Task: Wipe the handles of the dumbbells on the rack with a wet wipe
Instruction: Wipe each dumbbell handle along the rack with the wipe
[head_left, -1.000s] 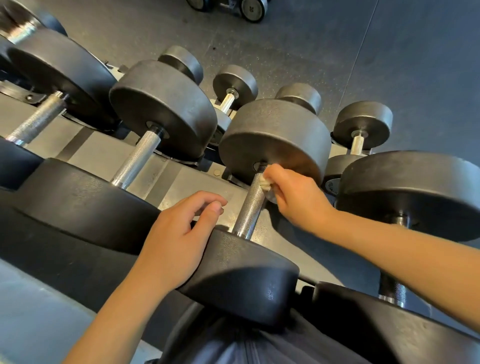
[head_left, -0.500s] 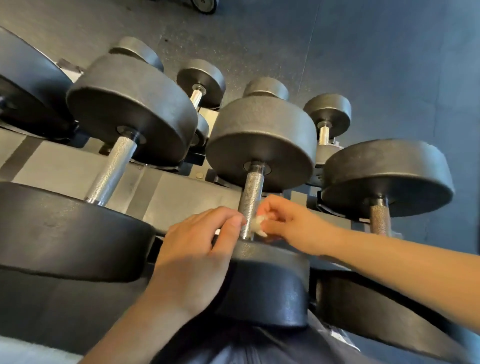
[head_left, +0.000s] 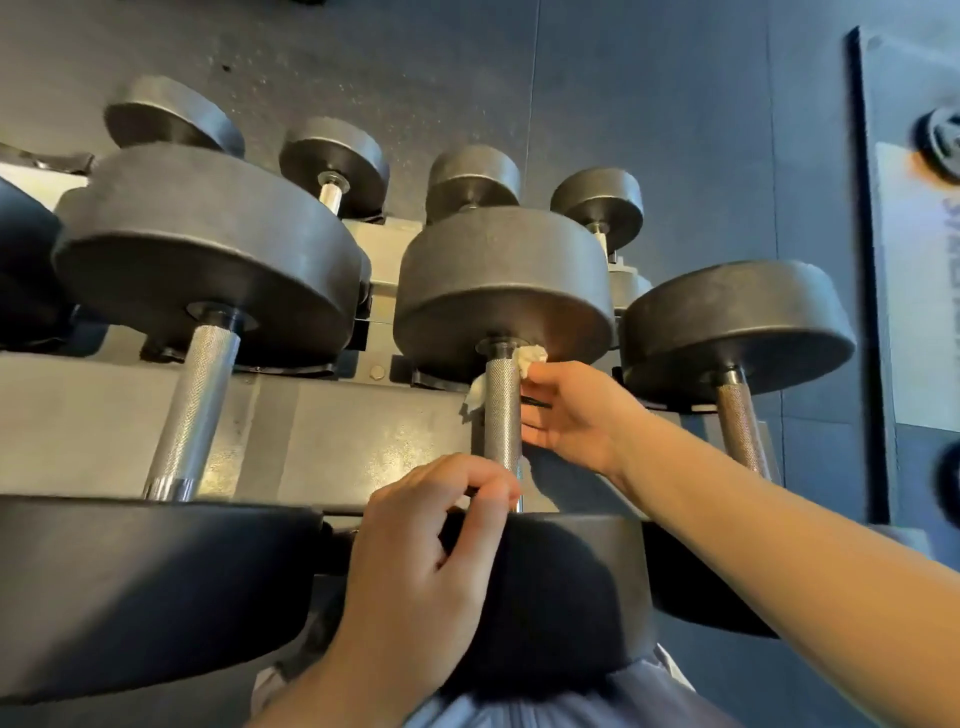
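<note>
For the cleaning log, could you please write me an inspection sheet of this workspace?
Surface: grey metal rack, tiered.
Job's things: wet wipe wrapped round the middle handle, near its far end; neighbouring handles bare.
Clutter: nothing seen.
Grippers: right hand holds the wipe; left hand rests on the near dumbbell head.
Cables: nothing seen.
Surroundings: dark floor; smaller dumbbells on a lower tier.

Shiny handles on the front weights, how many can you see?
3. The left handle is bare, the middle handle has the wet wipe held by the right hand, the right handle is partly hidden. More may hide off-frame.
</note>
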